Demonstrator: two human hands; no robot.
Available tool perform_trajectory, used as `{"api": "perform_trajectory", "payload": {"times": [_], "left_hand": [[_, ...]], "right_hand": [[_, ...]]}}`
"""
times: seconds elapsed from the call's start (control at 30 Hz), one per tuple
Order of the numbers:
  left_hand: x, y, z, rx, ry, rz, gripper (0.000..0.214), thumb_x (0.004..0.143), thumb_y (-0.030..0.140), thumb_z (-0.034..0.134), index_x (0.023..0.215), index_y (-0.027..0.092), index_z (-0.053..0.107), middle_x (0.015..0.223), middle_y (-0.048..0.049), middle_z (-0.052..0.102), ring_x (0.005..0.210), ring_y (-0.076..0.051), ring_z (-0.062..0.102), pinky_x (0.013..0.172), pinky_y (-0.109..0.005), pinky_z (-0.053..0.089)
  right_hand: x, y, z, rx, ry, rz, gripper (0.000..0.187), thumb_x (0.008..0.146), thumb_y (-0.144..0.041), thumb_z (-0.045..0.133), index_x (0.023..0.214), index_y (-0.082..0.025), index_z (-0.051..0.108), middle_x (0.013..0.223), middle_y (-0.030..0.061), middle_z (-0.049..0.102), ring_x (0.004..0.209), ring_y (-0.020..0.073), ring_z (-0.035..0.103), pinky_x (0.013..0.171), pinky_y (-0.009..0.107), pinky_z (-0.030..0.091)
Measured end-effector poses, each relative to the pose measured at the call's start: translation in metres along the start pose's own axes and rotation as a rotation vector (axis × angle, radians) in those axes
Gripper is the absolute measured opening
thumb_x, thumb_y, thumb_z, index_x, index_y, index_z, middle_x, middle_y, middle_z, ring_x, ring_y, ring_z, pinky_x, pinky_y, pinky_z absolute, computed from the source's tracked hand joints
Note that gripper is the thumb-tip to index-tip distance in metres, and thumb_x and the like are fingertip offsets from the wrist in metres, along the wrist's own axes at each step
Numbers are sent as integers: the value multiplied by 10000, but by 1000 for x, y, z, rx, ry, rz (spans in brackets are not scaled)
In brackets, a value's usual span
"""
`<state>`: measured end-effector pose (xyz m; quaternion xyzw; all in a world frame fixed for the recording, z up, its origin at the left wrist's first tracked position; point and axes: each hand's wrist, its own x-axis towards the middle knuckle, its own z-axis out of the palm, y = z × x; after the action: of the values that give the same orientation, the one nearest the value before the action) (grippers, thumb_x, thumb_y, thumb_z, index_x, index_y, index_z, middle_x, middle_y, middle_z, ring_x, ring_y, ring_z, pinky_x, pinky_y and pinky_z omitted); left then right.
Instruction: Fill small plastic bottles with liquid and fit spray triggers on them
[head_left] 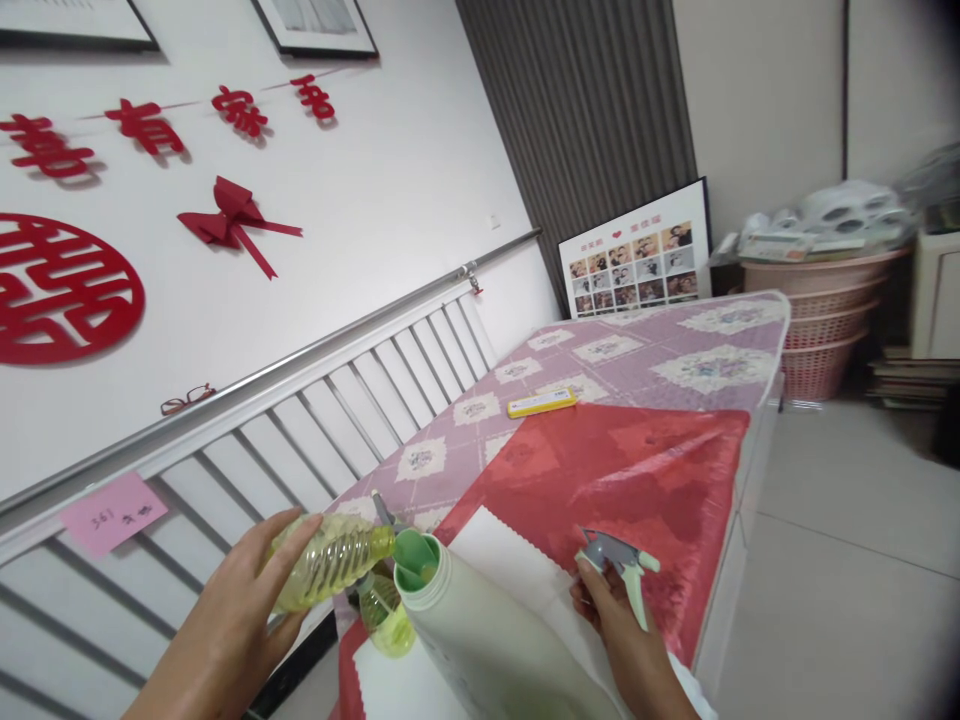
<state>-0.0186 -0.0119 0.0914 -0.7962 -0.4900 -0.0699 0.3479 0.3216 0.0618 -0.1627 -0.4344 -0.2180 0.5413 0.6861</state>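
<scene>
My left hand [240, 610] is closed around a clear plastic bottle of yellow liquid [330, 562], tipped so its mouth meets a small green funnel [415, 552]. The funnel sits in the neck of a tall pale spray bottle body [487, 650] that leans toward me. My right hand [626, 640] grips the grey and green trigger spray head [619, 560] to the right of that bottle. A second small bottle with yellow-green liquid [382, 620] stands just behind the funnel.
The table [600, 470] wears a red cloth over a pink patterned one, with a white cloth [510, 570] under the bottles and a yellow flat box [541, 402] further back. A white railing [300, 420] runs along the left. Pink baskets [821, 310] and a photo frame [637, 255] stand beyond.
</scene>
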Motion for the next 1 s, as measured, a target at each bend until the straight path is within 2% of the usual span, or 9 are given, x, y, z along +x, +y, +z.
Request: {"api": "perform_trajectory", "payload": {"times": [0.13,0.33,0.5,0.7,0.87,1.0], "left_hand": [[2,0,-2,16,13,18,637,870,239,501,1472,268,296,1354,-169,486,1159,-285,592,888,-482,606],[3,0,-4,37,-3,27,662,851,199,512,1473,259,294,1353,-170,478,1154,-280,585,888,-473,603],[7,1,-9,64,36,78,623,850,199,506,1449,239,338,1308,-181,507,1094,-279,616,814,-449,624],[5,-3,-5,64,10,52,671,842,190,525,1471,256,300,1348,-180,478,1136,-284,589,861,-462,605],[4,-3,-5,61,5,64,701,826,173,527,1480,245,288,1347,-177,475,1141,-278,582,874,-447,602],[4,-2,-8,71,-30,36,721,818,162,532,1487,264,282,1368,-167,470,1154,-275,582,898,-446,596]], "right_hand": [[3,5,-1,4,25,23,428,638,-606,774,802,-267,570,618,-98,528,612,129,522,619,259,496],[3,6,2,9,43,50,505,608,-640,783,891,-270,585,722,-89,556,691,118,542,704,259,534],[2,6,4,21,42,52,521,584,-643,798,873,-262,588,702,-89,562,688,116,543,695,250,539],[2,5,5,14,33,50,500,584,-646,798,822,-259,589,657,-89,550,623,110,508,612,240,512],[3,7,3,12,8,39,470,626,-644,780,846,-274,589,685,-88,556,669,118,535,674,245,531],[3,8,4,1,22,45,479,619,-646,784,847,-268,598,683,-87,547,651,113,526,660,249,530]]}}
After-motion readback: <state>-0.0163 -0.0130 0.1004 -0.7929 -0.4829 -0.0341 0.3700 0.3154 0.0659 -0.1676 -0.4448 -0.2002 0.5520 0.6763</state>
